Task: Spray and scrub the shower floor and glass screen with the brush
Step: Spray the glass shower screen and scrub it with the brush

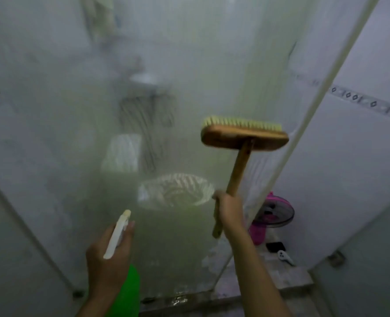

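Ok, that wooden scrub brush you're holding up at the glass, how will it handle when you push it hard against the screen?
The wooden scrub brush looks rigid, so its handle probably won't flex. The wide head sits far above the right hand, so it's likely top-heavy and may twist. The glass screen looks wet and filmy, so the bristles could skid.

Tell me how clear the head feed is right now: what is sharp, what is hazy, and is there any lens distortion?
Head view: dim, flat light, soft overall. The brush and both hands, right hand and left hand with the spray bottle, read fairly clearly; everything behind the glass screen is hazy. Wide-angle bending curves the screen's edge.
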